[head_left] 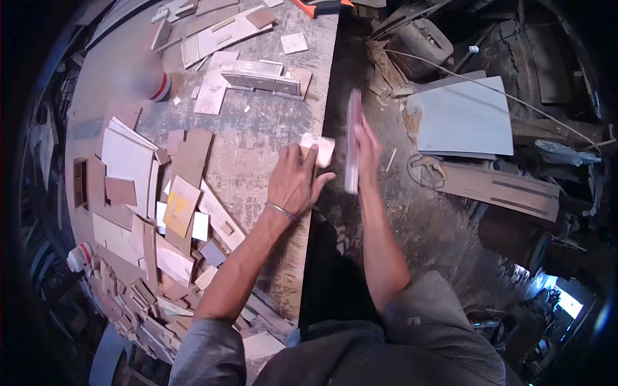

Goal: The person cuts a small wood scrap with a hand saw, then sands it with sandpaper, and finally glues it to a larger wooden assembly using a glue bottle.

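Observation:
At the right edge of the workbench, my left hand [293,183] holds down a small pale wooden block [324,150]. The index finger presses on its top, the other fingers are curled, and the thumb stands apart over the edge. The block juts slightly past the bench edge. Just to the right, beyond the edge, my right hand [366,151] grips a long flat board [352,141] held on its side. Motion blurs the board, and its face is turned away, so I cannot tell its surface. A gap separates board and block.
Wood offcuts [187,157] cover the left of the workbench [270,128]. A slotted wooden piece [264,82] lies farther back, near a white-and-red container [158,87]. An orange-and-black tool [315,8] lies at the far edge. Right on the floor are a handsaw [489,186], pale panel [460,116] and jerrycan [421,45].

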`<action>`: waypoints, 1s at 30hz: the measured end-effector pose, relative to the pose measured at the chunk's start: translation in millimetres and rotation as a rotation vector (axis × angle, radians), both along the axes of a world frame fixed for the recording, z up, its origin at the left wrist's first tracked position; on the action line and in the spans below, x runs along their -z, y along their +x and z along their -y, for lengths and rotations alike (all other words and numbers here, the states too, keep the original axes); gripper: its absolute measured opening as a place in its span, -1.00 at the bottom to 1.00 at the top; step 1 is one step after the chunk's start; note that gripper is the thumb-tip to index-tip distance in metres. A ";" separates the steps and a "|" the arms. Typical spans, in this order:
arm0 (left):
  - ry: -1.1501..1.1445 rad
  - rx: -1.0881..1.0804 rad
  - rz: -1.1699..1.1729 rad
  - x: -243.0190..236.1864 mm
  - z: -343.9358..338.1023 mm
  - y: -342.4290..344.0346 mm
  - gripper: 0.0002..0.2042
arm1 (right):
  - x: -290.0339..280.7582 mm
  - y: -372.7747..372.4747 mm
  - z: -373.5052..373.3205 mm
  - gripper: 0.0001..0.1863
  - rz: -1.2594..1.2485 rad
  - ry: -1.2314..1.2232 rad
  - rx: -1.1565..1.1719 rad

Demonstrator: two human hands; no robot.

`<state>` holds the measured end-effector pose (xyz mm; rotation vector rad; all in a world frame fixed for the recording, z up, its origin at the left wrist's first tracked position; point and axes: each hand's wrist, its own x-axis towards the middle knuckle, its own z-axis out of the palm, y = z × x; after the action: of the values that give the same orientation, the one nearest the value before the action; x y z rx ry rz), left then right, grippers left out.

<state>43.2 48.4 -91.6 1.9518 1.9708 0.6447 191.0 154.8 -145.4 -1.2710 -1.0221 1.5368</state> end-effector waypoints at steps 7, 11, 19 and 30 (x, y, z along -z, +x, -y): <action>0.155 0.336 0.037 19.7 -28.8 -43.2 -0.71 | 28.9 9.5 66.7 -0.48 -0.040 -0.010 0.023; 0.128 0.348 0.117 26.4 -28.0 -47.5 -0.71 | 7.3 -7.8 49.6 -0.48 0.097 0.137 -0.099; 0.139 0.359 0.124 36.1 -31.5 -54.6 -0.69 | 19.6 -18.6 69.9 -0.55 0.211 0.192 0.023; 0.136 0.405 0.073 31.9 -39.1 -58.1 -0.69 | -7.3 -34.6 9.3 -0.54 0.198 0.154 -0.071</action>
<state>-14.9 87.5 -123.5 2.2808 1.4572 0.7395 156.4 145.4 -138.0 -1.3083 -1.2999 1.3748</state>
